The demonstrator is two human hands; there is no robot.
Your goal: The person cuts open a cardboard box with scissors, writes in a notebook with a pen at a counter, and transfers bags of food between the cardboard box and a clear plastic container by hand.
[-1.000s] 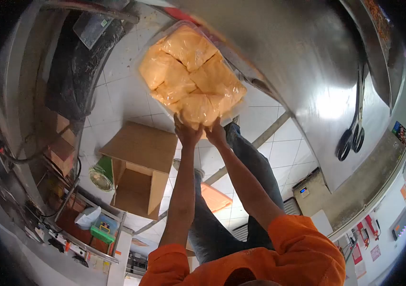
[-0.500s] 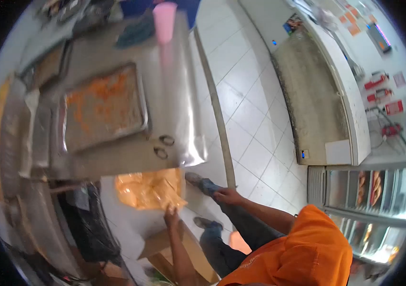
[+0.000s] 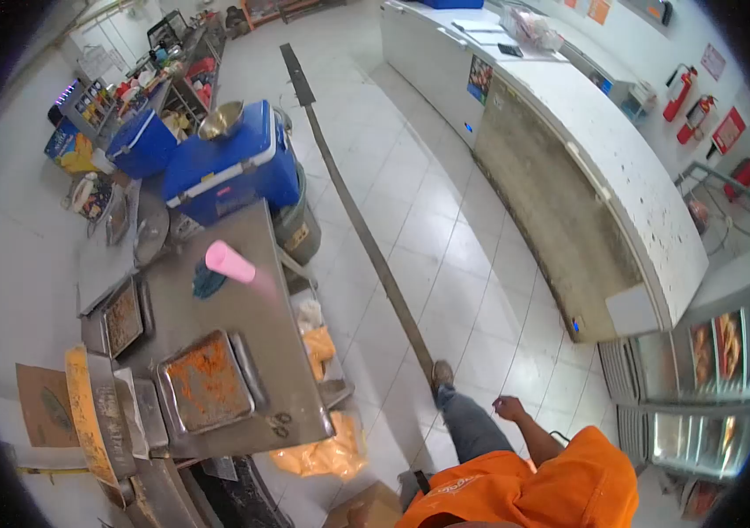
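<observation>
My right hand [image 3: 508, 407] is out in front of my orange shirt, above the floor tiles, with its fingers curled in and nothing visible in them. My left hand is out of view. Below the front edge of the steel table [image 3: 296, 387] lies a clear plastic bag of something orange [image 3: 326, 449], with no hand on it. An opened cardboard box [image 3: 366, 508] shows partly at the bottom edge. On the table sits a metal tray [image 3: 209, 383] with orange residue, near two small dark rings [image 3: 280, 426].
A pink cup [image 3: 230, 261], a blue-green cloth [image 3: 208, 280] and a second tray [image 3: 122, 319] are on the table. Behind it stand a blue cooler [image 3: 234, 167] and a grey bin [image 3: 298, 224]. A long white chest freezer [image 3: 559, 202] lines the right. A floor strip [image 3: 366, 238] crosses the tiles.
My left hand was at the orange bag and has left the view. My right hand has come off my thigh. The view has lifted, showing more of the room, and one leg is stepping forward.
</observation>
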